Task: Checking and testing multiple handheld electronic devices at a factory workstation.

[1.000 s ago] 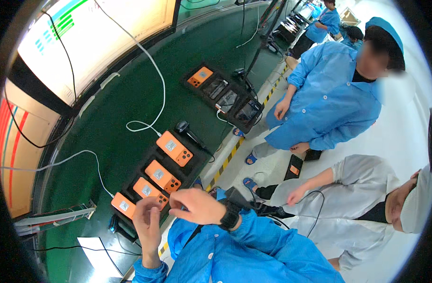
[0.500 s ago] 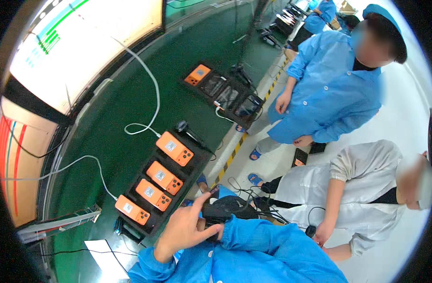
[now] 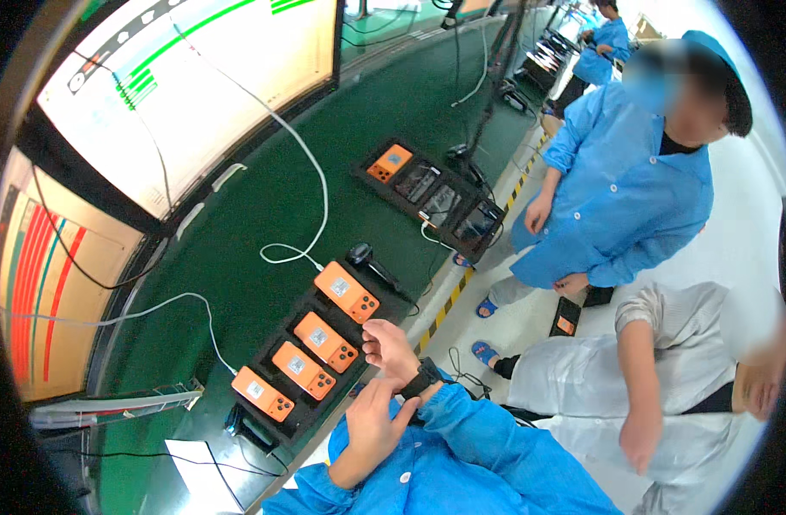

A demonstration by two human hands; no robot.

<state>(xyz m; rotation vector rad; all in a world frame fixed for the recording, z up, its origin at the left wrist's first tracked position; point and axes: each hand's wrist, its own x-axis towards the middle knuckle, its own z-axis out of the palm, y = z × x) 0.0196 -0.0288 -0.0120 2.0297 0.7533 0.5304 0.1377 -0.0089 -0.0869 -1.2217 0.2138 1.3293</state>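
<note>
No words or numbers can be read. Four orange phones (image 3: 273,401) lie back up in the near black tray (image 3: 283,333), each bearing a small white label (image 3: 255,390) with dark print too fine to make out. A similar pale label (image 3: 394,160) sits on the single orange phone (image 3: 383,169) in the far tray (image 3: 365,176). The large upper-left screen (image 3: 230,94) glows nearly white, with green bars (image 3: 138,88) and, near its top, a grey band (image 3: 123,39) of illegible pale symbols. The lower-left screen (image 3: 105,283) shows red and teal stripes (image 3: 34,292). Yellow-and-black striped tape (image 3: 449,309) marks the floor.
</note>
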